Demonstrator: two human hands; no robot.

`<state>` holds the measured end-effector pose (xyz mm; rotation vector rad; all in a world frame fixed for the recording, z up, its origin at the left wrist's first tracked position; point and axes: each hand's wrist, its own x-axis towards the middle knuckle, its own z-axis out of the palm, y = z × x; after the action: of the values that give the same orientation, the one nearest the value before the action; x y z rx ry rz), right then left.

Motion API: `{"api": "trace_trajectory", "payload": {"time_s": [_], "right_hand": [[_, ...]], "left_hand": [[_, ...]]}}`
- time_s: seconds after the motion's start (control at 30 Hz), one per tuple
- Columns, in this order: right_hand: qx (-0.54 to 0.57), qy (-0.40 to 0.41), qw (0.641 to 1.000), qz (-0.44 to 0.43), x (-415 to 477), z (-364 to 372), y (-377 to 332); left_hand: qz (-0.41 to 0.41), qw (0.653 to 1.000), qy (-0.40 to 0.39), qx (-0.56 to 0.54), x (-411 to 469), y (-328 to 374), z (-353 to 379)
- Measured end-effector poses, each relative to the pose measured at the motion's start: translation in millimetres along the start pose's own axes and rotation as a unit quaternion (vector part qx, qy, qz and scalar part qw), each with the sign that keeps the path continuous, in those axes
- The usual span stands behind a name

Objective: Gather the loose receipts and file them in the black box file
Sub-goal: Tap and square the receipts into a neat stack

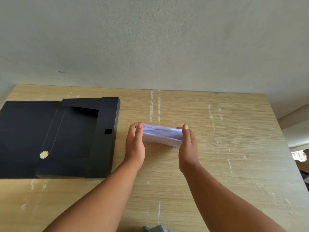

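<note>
A stack of white receipts [161,135] stands on edge on the wooden table [217,164], held between both hands. My left hand [135,144] presses its left end and my right hand [187,146] presses its right end. The black box file [55,139] lies open on the table's left side, its lid flap folded out to the left, a round metal ring [44,154] on its spine. The file's inside looks dark and I see no paper in it. The receipts sit a short way right of the file's right wall.
A pale wall [150,39] rises right behind the table's far edge. The table's right edge runs diagonally at the right, with dim room beyond it. A bit of blue fabric [157,229] shows at the bottom edge.
</note>
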<state>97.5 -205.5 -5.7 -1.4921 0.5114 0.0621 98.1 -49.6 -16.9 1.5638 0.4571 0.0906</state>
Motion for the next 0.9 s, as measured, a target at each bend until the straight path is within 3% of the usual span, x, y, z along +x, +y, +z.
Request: {"api": "trace_trajectory", "payload": {"time_s": [0.3,0.4,0.57,0.7,0.8,0.9], "right_hand": [[0.019,-0.029,0.998,0.055,-1,-2,-5],[0.011,-0.045,0.998,0.052,-1,2,-6],[0.004,-0.041,0.997,0.061,-1,1,-9],[-0.006,-0.061,0.998,0.016,0,-6,-5],[-0.079,-0.071,0.993,-0.053,5,-19,-10],[-0.243,-0.109,0.956,-0.122,13,-33,-25]], "left_hand": [[-0.09,0.991,-0.077,-0.068,-2,-2,0],[-0.063,0.988,-0.127,-0.065,-5,0,1],[-0.048,0.988,-0.136,-0.05,-3,1,-8],[-0.032,0.99,-0.13,0.047,0,-6,-14],[-0.004,0.99,-0.07,0.123,8,-10,-15],[0.013,0.986,-0.066,0.154,12,-7,-20]]}}
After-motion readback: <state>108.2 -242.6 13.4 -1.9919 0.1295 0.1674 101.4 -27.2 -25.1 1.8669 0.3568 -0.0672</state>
